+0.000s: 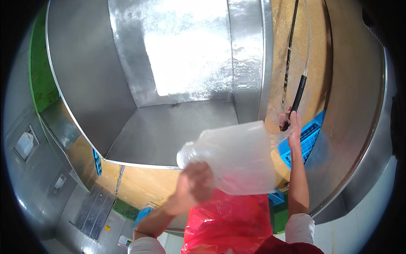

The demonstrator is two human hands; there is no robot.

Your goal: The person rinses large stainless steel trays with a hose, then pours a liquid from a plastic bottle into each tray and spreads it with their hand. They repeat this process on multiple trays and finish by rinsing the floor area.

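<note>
My left hand (196, 182), blurred, grips a translucent white plastic jug (241, 158) near its neck, probably by the handle. The jug lies on its side in the air, mouth to the left and base to the right, above my red plastic apron (228, 216). To the right, my right hand (291, 127) is closed around the lower end of a black hose grip (298, 92). A clear hose (307, 41) runs up from the grip. Water splashes around my right hand and towards the jug's base; the hose outlet is hidden by the fingers.
Ahead stands a deep stainless steel tank (171, 133) with a wet, shiny inside wall. Blue plastic crates (304, 136) sit on the tan floor (276, 108) at right. A large steel vessel wall (352, 104) curves along the right side. A black hose (290, 47) hangs beside the tank.
</note>
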